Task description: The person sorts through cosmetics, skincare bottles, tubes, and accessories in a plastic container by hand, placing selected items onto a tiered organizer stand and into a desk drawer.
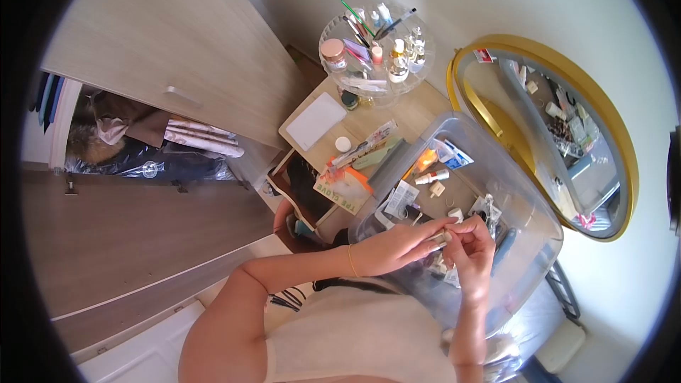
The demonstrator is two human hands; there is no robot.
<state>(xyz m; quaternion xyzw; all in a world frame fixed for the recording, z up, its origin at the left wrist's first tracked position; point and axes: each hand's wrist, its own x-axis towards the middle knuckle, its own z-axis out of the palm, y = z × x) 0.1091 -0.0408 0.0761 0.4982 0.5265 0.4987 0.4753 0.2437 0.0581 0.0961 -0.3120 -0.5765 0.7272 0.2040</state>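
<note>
My left hand [397, 247], a thin gold bracelet at its wrist, reaches in from the left. My right hand [474, 245] comes up from below, and the fingertips of both meet above a clear plastic bin [535, 259]. Pinched between them is a small pale object [441, 237], mostly covered by the fingers, so its kind is unclear. Inside the bin lie a small white bottle [432, 176], a small beige block [437, 189], a blue-and-white packet [454, 154] and several other small items. My hands hide part of the contents.
A gold-framed mirror [628, 170] leans at the wall behind the bin. A clear round organizer [330, 28] with cosmetics stands on the desk [418, 106], near a white tablet-like panel [316, 120]. An open drawer [301, 184] lies left, below a cabinet door [184, 35].
</note>
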